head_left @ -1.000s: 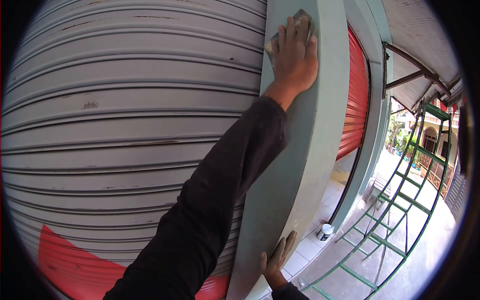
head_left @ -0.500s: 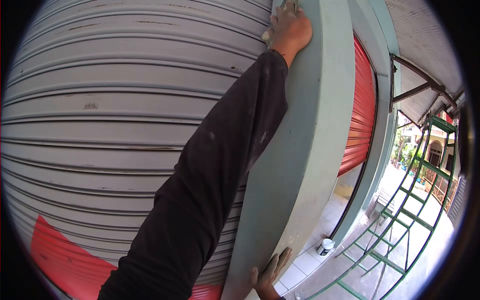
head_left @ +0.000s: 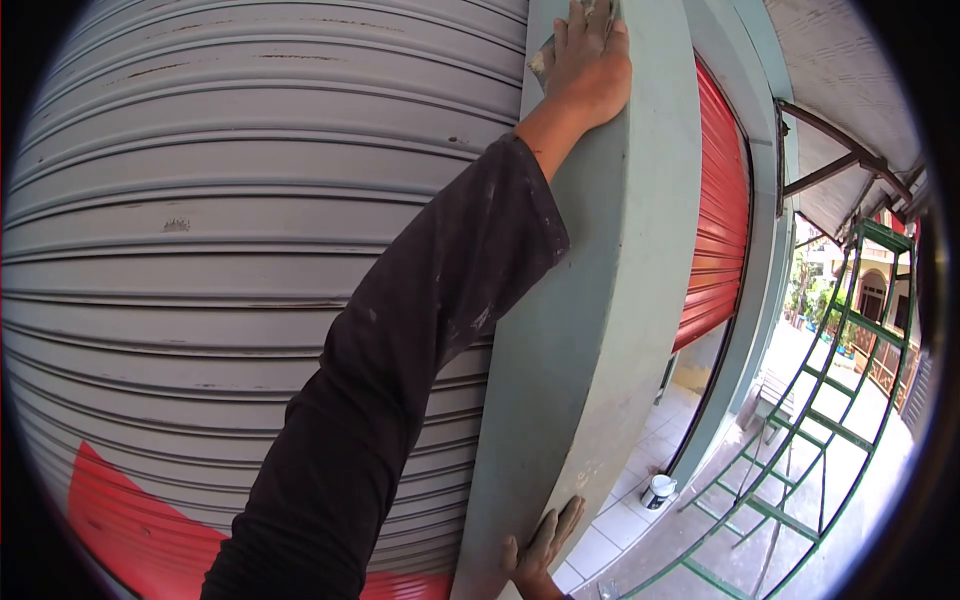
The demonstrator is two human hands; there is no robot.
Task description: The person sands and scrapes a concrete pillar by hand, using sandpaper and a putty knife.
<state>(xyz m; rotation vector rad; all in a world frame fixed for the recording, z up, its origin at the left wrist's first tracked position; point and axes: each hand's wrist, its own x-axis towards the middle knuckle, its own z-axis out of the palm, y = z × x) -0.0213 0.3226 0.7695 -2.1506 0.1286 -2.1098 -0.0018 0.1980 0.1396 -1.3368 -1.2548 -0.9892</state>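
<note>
Up high, my left hand (head_left: 590, 72) presses flat against the upper part of a pale green pillar (head_left: 560, 330). Under its fingers is a thin, worn piece of what looks like sandpaper (head_left: 541, 64); its pale edge sticks out on the left, the rest is covered. Grey dust coats the fingers, and a dark, dusty sleeve (head_left: 400, 350) runs down from the forearm. Low on the pillar's corner, my right hand (head_left: 543, 543) rests with fingers stretched out and thumb apart, holding nothing.
A grey roller shutter (head_left: 220, 270) with a red lower area (head_left: 140, 520) fills the left. Beyond the pillar are a red, partly raised shutter (head_left: 715, 220), a paint can (head_left: 657, 491) on floor tiles, and a green stepladder (head_left: 840, 430). Roof brackets (head_left: 835, 150) hang above.
My left hand has slid slightly down the pillar, and its fingers show more. More bare forearm shows above the sleeve cuff. The right hand stays in place; the view has shifted slightly.
</note>
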